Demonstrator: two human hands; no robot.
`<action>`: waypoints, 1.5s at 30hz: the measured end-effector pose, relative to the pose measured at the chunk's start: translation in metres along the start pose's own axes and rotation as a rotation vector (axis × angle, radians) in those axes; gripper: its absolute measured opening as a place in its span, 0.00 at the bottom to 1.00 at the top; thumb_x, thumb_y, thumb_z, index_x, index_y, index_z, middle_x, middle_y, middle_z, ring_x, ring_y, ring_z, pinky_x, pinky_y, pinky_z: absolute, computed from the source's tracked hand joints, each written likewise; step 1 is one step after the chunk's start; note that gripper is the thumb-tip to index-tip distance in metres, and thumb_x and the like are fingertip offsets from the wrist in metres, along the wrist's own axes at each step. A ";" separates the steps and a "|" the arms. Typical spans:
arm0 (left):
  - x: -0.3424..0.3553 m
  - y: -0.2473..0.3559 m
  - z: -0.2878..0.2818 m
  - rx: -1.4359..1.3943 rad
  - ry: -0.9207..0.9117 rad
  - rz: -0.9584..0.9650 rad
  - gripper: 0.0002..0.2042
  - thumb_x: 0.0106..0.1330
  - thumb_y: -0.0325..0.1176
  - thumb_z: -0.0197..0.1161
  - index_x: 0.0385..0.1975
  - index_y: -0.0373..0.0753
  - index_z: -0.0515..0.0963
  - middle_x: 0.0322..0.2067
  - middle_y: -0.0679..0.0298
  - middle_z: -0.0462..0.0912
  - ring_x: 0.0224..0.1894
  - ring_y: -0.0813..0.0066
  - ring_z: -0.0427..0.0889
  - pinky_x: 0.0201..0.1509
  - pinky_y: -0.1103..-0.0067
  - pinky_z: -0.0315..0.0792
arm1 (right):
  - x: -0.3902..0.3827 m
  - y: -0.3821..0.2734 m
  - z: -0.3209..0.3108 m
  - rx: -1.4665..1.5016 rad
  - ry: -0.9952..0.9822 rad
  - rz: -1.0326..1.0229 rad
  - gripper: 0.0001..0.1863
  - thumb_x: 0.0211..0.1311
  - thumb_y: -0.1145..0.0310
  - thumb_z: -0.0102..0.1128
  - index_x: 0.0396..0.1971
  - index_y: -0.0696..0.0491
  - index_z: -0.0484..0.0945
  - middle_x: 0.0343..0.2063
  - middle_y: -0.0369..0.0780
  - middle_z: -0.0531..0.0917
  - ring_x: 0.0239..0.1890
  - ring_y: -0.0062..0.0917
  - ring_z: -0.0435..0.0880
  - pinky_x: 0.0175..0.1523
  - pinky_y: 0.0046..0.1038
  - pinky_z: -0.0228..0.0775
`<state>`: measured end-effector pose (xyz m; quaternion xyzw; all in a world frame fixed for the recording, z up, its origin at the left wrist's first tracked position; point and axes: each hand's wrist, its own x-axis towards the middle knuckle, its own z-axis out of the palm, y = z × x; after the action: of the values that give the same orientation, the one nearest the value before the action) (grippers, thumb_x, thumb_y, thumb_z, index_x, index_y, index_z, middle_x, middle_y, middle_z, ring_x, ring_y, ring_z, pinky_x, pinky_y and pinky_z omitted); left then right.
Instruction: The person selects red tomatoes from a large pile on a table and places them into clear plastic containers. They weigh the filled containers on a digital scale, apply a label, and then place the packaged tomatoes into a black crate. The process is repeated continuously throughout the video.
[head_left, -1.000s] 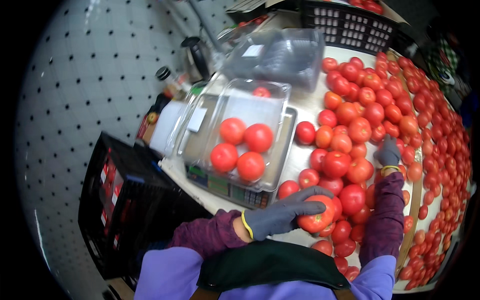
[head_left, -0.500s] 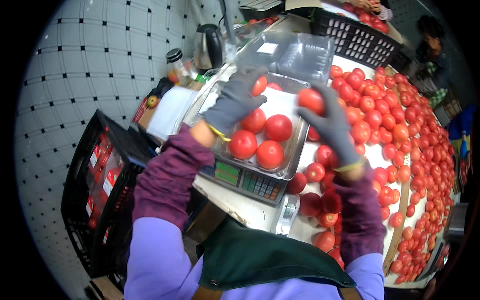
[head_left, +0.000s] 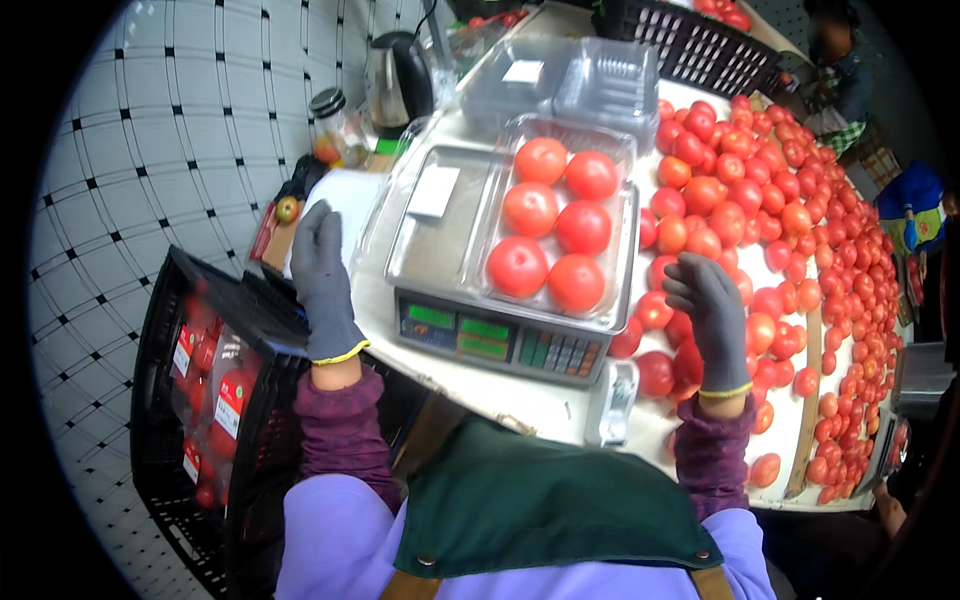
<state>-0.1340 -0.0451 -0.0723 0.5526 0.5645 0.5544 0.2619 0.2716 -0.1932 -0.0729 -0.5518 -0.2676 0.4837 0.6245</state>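
Observation:
On a digital weighing scale (head_left: 500, 345) lies a clear plastic clamshell box (head_left: 618, 160) with its lid folded open to the left. Several red tomatoes (head_left: 530, 208) sit in two columns inside the box. My left hand (head_left: 325, 270), in a grey glove, is raised left of the scale; its fingers are stretched out and hold nothing. To the right of the scale, my right hand (head_left: 712, 315), also gloved, hovers over loose tomatoes (head_left: 735, 190) with its fingers loosely bent and apart, nothing in them. A white label (head_left: 433, 192) shows on the box's lid side.
More clear boxes (head_left: 560, 85) are stacked behind the scale, near a black crate (head_left: 690, 45). A kettle (head_left: 398, 80) and a jar (head_left: 340, 125) stand at the back left. A black crate (head_left: 160, 370) of packed tomatoes is at lower left. Another person (head_left: 840, 70) is at far right.
Both hands have drawn back from the box, the left to the left and the right to the right and down. The right hand's tomato is gone from it, and the box holds more tomatoes.

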 end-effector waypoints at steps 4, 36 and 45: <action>-0.039 -0.046 -0.016 -0.455 0.211 -0.479 0.29 0.66 0.46 0.56 0.60 0.32 0.61 0.59 0.50 0.64 0.60 0.58 0.65 0.64 0.64 0.59 | -0.047 0.042 0.010 0.143 0.030 0.164 0.22 0.66 0.59 0.52 0.50 0.63 0.70 0.40 0.47 0.80 0.35 0.26 0.82 0.38 0.24 0.76; -0.037 0.052 0.117 0.314 -0.900 0.650 0.19 0.60 0.34 0.60 0.52 0.39 0.76 0.59 0.50 0.68 0.65 0.44 0.59 0.64 0.64 0.61 | -0.042 0.058 0.079 0.065 0.055 0.302 0.12 0.61 0.63 0.54 0.27 0.57 0.73 0.20 0.37 0.78 0.19 0.17 0.76 0.22 0.17 0.65; -0.088 0.023 0.066 0.153 -0.586 0.307 0.20 0.63 0.31 0.58 0.55 0.33 0.70 0.48 0.50 0.74 0.52 0.59 0.74 0.51 0.71 0.71 | 0.082 -0.012 0.048 -0.507 -0.088 0.121 0.25 0.62 0.46 0.52 0.34 0.57 0.76 0.26 0.37 0.76 0.26 0.17 0.76 0.27 0.21 0.67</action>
<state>-0.0445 -0.1085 -0.0958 0.7852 0.4151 0.3611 0.2844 0.2656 -0.0979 -0.0665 -0.6840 -0.3736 0.4610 0.4243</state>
